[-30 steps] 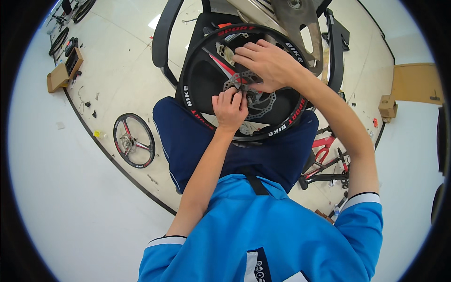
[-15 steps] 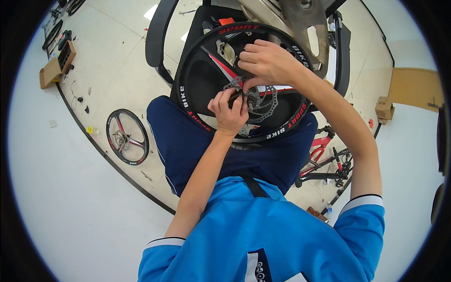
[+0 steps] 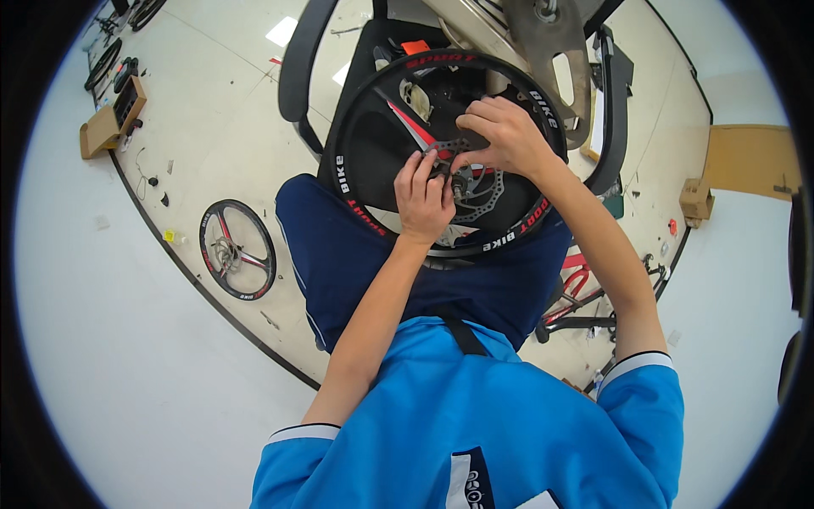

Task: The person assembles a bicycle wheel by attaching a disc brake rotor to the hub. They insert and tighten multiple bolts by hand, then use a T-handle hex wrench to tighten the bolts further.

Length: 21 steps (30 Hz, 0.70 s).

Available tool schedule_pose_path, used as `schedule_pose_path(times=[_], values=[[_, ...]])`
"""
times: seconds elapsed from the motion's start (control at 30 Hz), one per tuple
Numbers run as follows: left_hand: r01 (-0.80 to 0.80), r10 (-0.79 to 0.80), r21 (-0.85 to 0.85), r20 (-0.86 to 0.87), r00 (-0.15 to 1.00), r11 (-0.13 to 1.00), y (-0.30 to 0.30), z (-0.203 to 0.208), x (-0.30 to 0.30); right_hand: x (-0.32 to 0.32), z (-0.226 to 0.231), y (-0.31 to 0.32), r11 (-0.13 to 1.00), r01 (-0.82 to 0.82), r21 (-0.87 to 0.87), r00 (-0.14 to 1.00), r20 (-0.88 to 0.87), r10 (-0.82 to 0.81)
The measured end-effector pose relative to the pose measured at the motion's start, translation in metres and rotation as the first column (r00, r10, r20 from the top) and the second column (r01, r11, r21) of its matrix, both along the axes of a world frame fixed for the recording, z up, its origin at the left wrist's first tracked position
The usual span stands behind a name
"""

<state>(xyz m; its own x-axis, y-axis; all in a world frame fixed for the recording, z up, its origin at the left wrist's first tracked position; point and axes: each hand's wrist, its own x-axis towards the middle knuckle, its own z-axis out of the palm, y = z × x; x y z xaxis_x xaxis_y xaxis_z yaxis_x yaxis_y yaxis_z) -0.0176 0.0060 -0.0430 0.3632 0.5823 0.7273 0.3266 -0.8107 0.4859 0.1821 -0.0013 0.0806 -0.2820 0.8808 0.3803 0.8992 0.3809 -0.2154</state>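
Grey metal, the brake rotor [image 3: 496, 193] lies mid-way across the bicycle wheel [image 3: 341, 140], its hub axle [image 3: 460, 188] roughly upright, just right of the left hand [image 3: 424, 204], the nearer one. The right hand [image 3: 509, 140] bends in from far right; whether either grip is clamped, I cannot tell. Leftward, open gaps flank a spoke [image 3: 413, 127] above the black chair [image 3: 295, 81].

We have a black-rimmed bicycle wheel [image 3: 413, 127] lying flat over a chair seat [image 3: 371, 174], its perforated disc brake rotor [image 3: 496, 195] facing up.
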Motion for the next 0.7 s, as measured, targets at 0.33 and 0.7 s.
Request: schedule_pose_path(times=[0.33, 0.7], values=[[0.325, -0.318, -0.057, -0.417, 0.852, 0.944, 0.012, 0.073, -0.057, -0.028, 0.002, -0.009, 0.955, 0.218, -0.200, 0.903, -0.329, -0.275], [0.521, -0.303, 0.175, -0.645, 0.702, 0.835, -0.005, 0.089, -0.067, -0.033, -0.003, -0.009, 0.947, 0.267, -0.180, 0.893, -0.324, -0.314]])
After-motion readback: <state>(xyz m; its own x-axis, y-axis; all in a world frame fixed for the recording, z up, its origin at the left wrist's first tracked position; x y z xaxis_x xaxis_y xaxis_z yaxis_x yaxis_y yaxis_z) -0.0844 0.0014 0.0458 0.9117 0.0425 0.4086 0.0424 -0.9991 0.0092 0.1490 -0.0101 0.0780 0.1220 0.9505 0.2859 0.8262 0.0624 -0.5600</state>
